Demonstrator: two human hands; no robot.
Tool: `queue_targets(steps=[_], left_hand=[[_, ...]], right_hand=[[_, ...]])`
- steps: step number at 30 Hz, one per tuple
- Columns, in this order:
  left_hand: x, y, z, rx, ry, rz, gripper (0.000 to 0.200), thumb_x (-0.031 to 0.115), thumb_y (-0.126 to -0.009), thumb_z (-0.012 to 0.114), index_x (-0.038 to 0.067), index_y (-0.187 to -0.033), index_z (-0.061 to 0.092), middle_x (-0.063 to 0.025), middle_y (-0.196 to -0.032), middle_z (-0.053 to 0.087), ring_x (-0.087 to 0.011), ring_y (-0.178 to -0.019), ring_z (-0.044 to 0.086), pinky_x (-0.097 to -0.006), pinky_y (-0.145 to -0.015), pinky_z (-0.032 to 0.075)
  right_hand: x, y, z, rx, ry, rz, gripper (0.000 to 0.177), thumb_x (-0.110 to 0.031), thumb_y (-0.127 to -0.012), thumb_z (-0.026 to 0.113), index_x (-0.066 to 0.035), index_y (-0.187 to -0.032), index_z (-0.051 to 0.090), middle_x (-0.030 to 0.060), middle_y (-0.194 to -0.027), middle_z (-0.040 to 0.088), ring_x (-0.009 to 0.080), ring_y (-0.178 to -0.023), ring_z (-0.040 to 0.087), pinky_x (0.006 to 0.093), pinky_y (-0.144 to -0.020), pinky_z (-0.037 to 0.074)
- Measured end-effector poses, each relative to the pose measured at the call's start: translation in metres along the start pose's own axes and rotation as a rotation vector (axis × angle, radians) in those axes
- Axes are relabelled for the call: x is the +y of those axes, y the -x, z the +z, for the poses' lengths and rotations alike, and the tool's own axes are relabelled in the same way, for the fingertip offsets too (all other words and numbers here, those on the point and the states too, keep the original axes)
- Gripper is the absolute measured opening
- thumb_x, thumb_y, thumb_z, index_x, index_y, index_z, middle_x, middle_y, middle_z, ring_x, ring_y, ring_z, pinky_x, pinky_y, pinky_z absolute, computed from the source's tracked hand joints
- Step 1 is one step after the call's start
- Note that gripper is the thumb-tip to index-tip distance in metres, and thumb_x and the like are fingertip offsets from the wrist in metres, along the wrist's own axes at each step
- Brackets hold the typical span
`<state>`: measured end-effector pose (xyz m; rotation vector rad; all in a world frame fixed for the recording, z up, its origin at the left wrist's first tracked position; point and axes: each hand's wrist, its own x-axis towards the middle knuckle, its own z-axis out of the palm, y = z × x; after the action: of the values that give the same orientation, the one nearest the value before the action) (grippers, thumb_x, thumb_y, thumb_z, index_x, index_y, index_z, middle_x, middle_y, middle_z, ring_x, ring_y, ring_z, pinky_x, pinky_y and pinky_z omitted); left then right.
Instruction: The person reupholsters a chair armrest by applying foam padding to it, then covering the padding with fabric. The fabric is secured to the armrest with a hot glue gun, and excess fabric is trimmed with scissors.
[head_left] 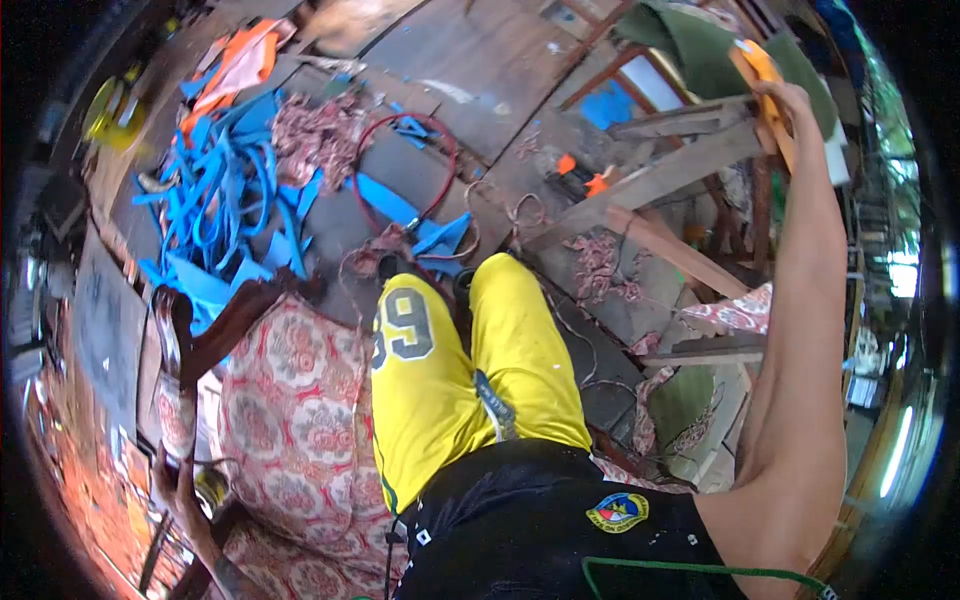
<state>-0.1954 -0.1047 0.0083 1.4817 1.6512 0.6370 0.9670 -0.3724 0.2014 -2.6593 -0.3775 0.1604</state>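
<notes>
My right hand (pixel 788 98), arm stretched up to the upper right, is closed around an orange tool (pixel 765 75); its exact kind is hard to tell. A dark green cloth (pixel 690 55) lies beside that tool. At the lower left my left hand (pixel 180 492) is by the padded armrest (pixel 177 415) of a chair, its fingers apart near the wooden frame. Red and cream patterned fabric (pixel 295 400) covers the chair next to my yellow trousers (pixel 430 400).
Blue strips (pixel 215 200) are heaped at the upper left beside shredded pinkish scraps (pixel 315 140). A red hose loop (pixel 455 165) lies on the floor. Wooden frame pieces (pixel 660 180) stand at the right. An orange cloth (pixel 240 65) is at the top left.
</notes>
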Motion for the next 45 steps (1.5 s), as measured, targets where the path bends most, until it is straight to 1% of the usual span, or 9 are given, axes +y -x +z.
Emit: queue_targets(steps=[4, 7, 9, 11, 18, 29, 35, 37, 45], left_hand=[[0.009, 0.003, 0.003, -0.069, 0.008, 0.043, 0.057, 0.009, -0.097, 0.075, -0.002, -0.151, 0.058, -0.0071, -0.133, 0.062, -0.0176, -0.120, 0.057, -0.0322, -0.106, 0.044], [-0.001, 0.002, -0.004, -0.034, -0.043, 0.030, 0.056, 0.009, -0.098, 0.075, -0.003, -0.150, 0.058, -0.0149, -0.152, 0.058, -0.0236, -0.142, 0.052, -0.0370, -0.121, 0.038], [-0.008, 0.001, -0.013, -0.071, -0.049, 0.048, 0.056, 0.008, -0.097, 0.075, -0.002, -0.149, 0.058, -0.0182, -0.160, 0.053, -0.0261, -0.149, 0.047, -0.0400, -0.125, 0.034], [-0.018, 0.003, -0.015, -0.047, 0.071, 0.006, 0.059, 0.005, -0.094, 0.077, 0.000, -0.150, 0.059, -0.0178, -0.165, 0.048, -0.0278, -0.157, 0.038, -0.0424, -0.128, 0.029], [-0.002, 0.016, -0.022, 0.031, -0.173, -0.147, 0.066, 0.011, -0.091, 0.081, 0.005, -0.153, 0.060, -0.0146, -0.162, 0.051, -0.0233, -0.152, 0.041, -0.0373, -0.124, 0.031], [0.040, 0.026, 0.017, 0.116, -0.100, -0.267, 0.071, 0.011, -0.078, 0.085, 0.009, -0.147, 0.068, -0.0196, -0.167, 0.047, -0.0263, -0.148, 0.049, -0.0356, -0.104, 0.051], [0.024, 0.037, 0.029, 0.223, -0.296, -0.102, 0.060, 0.029, -0.078, 0.088, 0.024, -0.137, 0.077, -0.0153, -0.163, 0.053, -0.0367, -0.162, 0.029, -0.0551, -0.131, 0.013], [0.024, 0.038, 0.041, 0.296, -0.358, -0.067, 0.060, 0.039, -0.082, 0.086, 0.030, -0.140, 0.074, -0.0147, -0.160, 0.056, -0.0382, -0.162, 0.028, -0.0599, -0.130, 0.005], [0.003, 0.039, 0.041, 0.274, -0.390, 0.253, 0.063, 0.035, -0.092, 0.083, 0.016, -0.149, 0.066, -0.0179, -0.154, 0.058, -0.0325, -0.146, 0.049, -0.0451, -0.120, 0.037]], right_hand=[[0.000, 0.028, 0.000, 0.210, -0.234, -0.072, 0.054, -0.053, -0.071, 0.093, -0.004, -0.092, 0.080, 0.0034, -0.087, 0.073, 0.0153, -0.072, 0.066, 0.0329, -0.063, 0.049], [-0.006, 0.024, -0.007, 0.417, -0.772, -0.083, 0.059, -0.036, -0.080, 0.094, -0.003, -0.123, 0.074, 0.0117, -0.111, 0.074, 0.0222, -0.098, 0.071, 0.0378, -0.079, 0.061], [-0.039, 0.057, 0.011, 0.436, -0.972, -0.280, 0.031, -0.020, -0.100, 0.071, 0.003, -0.120, 0.072, 0.0150, -0.119, 0.071, 0.0293, -0.111, 0.069, 0.0558, -0.092, 0.064], [-0.077, 0.090, 0.047, 0.421, -1.121, -0.473, 0.032, -0.020, -0.102, 0.067, 0.003, -0.124, 0.069, 0.0165, -0.122, 0.069, 0.0285, -0.108, 0.068, 0.0522, -0.087, 0.062], [-0.198, 0.172, 0.220, -0.271, -1.317, -0.857, 0.037, -0.019, -0.109, 0.056, 0.004, -0.139, 0.056, 0.0217, -0.132, 0.066, 0.0255, -0.095, 0.068, 0.0396, -0.072, 0.055], [-0.250, 0.254, 0.332, -1.018, -1.143, -0.460, 0.049, -0.034, -0.115, 0.046, 0.003, -0.146, 0.045, 0.0236, -0.140, 0.058, 0.0206, -0.097, 0.067, 0.0226, -0.050, 0.054], [-0.329, 0.343, 0.376, -1.141, -1.112, -0.876, 0.040, -0.021, -0.109, 0.054, 0.004, -0.139, 0.046, 0.0294, -0.141, 0.049, 0.0369, -0.104, 0.065, 0.0279, -0.047, 0.058], [-0.346, 0.374, 0.394, -1.586, -1.057, -1.015, 0.042, -0.023, -0.108, 0.058, 0.006, -0.136, 0.047, 0.0276, -0.134, 0.052, 0.0313, -0.098, 0.063, 0.0277, -0.047, 0.058], [-0.334, 0.497, 0.468, -2.019, -0.719, -1.120, 0.079, -0.059, -0.097, 0.072, 0.005, -0.137, 0.046, 0.0199, -0.128, 0.052, 0.0275, -0.101, 0.060, 0.0280, -0.049, 0.060]])
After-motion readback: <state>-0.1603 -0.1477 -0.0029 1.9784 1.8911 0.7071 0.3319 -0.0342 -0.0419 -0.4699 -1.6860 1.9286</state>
